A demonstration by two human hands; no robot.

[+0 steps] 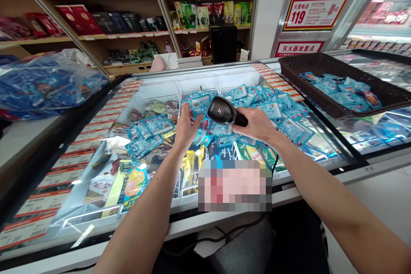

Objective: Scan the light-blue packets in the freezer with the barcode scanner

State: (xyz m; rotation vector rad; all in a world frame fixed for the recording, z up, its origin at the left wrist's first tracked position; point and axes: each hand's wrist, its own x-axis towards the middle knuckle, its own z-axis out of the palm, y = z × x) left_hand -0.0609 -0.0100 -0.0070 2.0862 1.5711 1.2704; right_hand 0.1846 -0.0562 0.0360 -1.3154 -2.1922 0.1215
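My right hand [258,125] is wrapped round the handle of a black barcode scanner [221,111], whose head points left over the freezer's glass top. My left hand [188,127] pinches the lower left edge of a blue snack packet [200,104], its printed barcode side up, just beside the scanner head. Many similar blue packets lie loosely spread on the glass to the right and behind. A smaller pile of blue packets [149,130] lies left of my left hand. The scanner's cord [275,165] hangs down by my right forearm.
A dark woven basket [321,62] with some blue packets stands at the right. On the left sits a large clear plastic bag [48,81] full of blue packets. Ice creams show beneath the freezer glass [96,137]. Stocked shelves [105,36] line the back. A blurred patch covers the front middle.
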